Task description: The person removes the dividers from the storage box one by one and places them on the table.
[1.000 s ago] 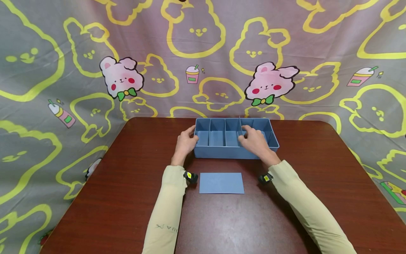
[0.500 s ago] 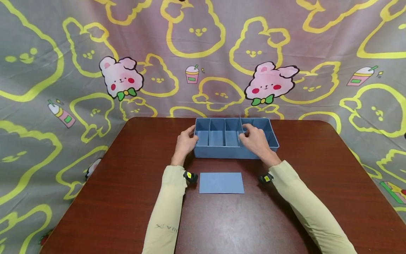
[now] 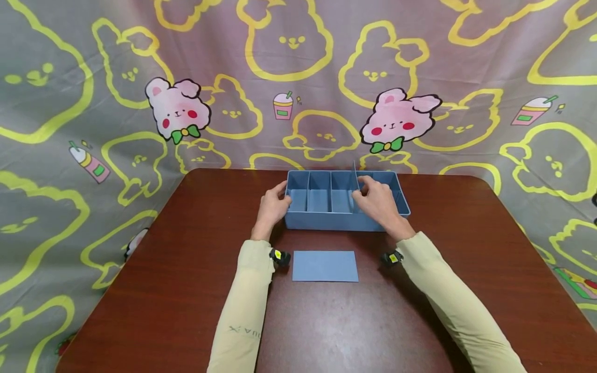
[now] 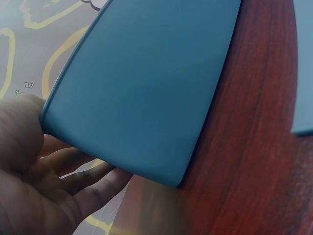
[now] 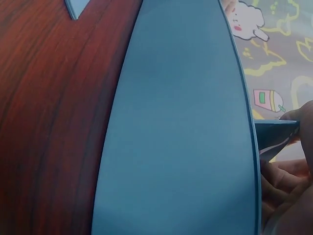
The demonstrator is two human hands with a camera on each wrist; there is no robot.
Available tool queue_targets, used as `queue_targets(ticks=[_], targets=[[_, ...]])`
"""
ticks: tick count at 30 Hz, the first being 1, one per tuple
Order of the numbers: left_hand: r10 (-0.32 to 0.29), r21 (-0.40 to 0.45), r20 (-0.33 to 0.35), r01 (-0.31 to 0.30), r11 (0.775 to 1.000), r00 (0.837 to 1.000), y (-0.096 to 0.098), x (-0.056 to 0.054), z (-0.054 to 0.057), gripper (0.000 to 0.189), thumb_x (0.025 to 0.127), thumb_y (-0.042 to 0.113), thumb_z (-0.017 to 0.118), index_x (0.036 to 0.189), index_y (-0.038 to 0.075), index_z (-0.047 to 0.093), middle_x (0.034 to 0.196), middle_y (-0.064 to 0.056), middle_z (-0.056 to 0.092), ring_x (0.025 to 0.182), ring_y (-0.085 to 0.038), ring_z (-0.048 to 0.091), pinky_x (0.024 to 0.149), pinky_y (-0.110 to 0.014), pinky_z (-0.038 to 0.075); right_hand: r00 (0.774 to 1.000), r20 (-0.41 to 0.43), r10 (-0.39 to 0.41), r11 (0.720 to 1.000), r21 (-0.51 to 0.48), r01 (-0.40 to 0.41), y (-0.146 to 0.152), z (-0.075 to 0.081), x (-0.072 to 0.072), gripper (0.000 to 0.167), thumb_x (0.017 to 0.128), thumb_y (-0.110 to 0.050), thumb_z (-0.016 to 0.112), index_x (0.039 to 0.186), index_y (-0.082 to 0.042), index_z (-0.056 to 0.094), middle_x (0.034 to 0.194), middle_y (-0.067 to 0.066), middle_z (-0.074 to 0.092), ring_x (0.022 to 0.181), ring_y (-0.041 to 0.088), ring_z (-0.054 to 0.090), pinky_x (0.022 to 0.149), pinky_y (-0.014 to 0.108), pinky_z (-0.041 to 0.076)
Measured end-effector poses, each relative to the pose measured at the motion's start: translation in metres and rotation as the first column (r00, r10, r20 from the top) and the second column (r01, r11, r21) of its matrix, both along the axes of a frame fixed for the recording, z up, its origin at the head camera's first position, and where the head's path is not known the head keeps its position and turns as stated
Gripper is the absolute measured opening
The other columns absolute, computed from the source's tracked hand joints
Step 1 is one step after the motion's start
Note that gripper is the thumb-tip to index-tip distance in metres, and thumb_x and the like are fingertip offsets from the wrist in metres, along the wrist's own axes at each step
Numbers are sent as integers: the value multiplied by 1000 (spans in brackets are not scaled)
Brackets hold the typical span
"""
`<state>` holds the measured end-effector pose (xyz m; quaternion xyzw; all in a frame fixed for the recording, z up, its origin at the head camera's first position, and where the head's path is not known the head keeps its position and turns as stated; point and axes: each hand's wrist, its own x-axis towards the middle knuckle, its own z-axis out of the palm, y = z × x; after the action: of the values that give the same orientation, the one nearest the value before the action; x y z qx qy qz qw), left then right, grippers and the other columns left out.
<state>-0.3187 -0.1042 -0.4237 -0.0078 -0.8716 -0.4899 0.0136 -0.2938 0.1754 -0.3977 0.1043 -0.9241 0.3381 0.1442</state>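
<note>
A long blue-grey compartment box (image 3: 332,221) stands near the table's far edge, split by upright dividers. My left hand (image 3: 273,206) holds its left end, the thumb at the rim and the other fingers along the outside of the end wall, as the left wrist view shows. Over the right part of the box, my right hand (image 3: 380,201) pinches a thin blue divider (image 3: 355,171) between thumb and fingers. That divider sticks up above the rim, still upright; its lower edge is hidden. In the right wrist view, the divider (image 5: 275,131) shows past the box's front wall (image 5: 178,122).
A flat blue rectangular panel (image 3: 325,266) lies on the dark brown table (image 3: 186,269), in front of the box and between the forearms. Behind the table hangs a patterned cloth (image 3: 322,67).
The pinched divider has risen higher out of the box with my right hand. My left hand keeps its hold on the box's end. The head view has shifted slightly.
</note>
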Motion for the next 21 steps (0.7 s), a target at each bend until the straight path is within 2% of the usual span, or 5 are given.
queue_targets(ticks=[8, 15, 21], targets=[[9, -2, 6, -9, 1000, 1000, 0, -2, -1, 59, 92, 15, 51, 150, 23, 43, 144, -7, 56, 43, -14, 29, 49, -26, 32, 999, -44, -18, 999, 37, 20, -2, 11, 0, 46, 90, -19, 51, 132, 1, 57, 66, 10, 62, 45, 19, 47, 45, 32, 35], [9, 0, 6, -9, 1000, 1000, 1, -3, -3, 58, 93, 15, 51, 150, 23, 43, 144, -8, 56, 44, -14, 29, 50, -27, 33, 999, -34, -34, 997, 73, 36, -2, 15, 2, 47, 90, -20, 51, 132, 0, 57, 66, 8, 63, 47, 18, 49, 47, 32, 37], [15, -10, -3, -15, 1000, 1000, 1, -2, -2, 58, 93, 16, 51, 150, 25, 43, 144, -6, 56, 44, -14, 31, 51, -27, 34, 997, -59, -39, 996, 81, 43, -5, 17, 4, 47, 90, -18, 51, 132, 0, 57, 60, 7, 58, 43, 18, 45, 43, 31, 33]])
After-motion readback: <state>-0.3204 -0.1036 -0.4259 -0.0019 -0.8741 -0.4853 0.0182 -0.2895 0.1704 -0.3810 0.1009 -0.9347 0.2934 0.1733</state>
